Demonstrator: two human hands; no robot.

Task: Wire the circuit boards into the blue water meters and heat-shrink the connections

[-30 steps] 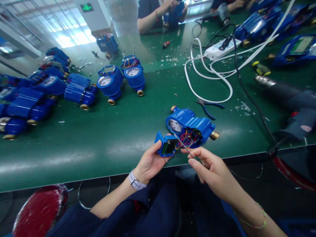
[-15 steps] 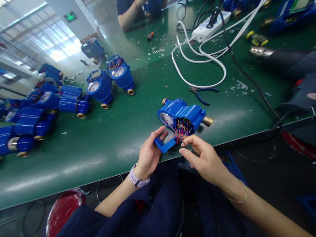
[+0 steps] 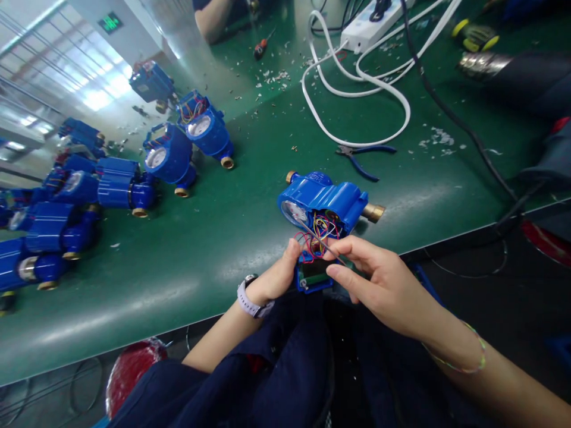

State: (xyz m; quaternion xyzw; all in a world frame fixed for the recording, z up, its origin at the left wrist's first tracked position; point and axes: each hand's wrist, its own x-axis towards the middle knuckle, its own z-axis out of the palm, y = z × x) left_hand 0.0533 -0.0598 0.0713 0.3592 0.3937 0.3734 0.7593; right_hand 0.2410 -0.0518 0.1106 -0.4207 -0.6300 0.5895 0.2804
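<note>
A blue water meter (image 3: 321, 199) with brass ends lies on the bench in front of me. Its housing is open, and coloured wires (image 3: 325, 227) spill out towards me. My left hand (image 3: 282, 272) grips a blue meter cover (image 3: 314, 283) by its left side. The cover's inner side faces up, showing a dark and green board, and wires run to it. Between thumb and fingers, my right hand (image 3: 375, 276) pinches a thin grey rod-like tool (image 3: 317, 239), possibly tweezers. Its tip points across the wires towards the meter's round dial.
Cutting pliers (image 3: 357, 159) lie behind the meter, near a white cable loop and power strip (image 3: 370, 27). A heat gun (image 3: 504, 68) is at right. Several blue meters (image 3: 167, 157) stand at left. Another person's arm (image 3: 214, 19) shows beyond a screwdriver (image 3: 261, 47).
My left hand has turned the cover over, so its inner side with the board now shows. The right hand keeps the thin tool over the wires. The view has shifted slightly.
</note>
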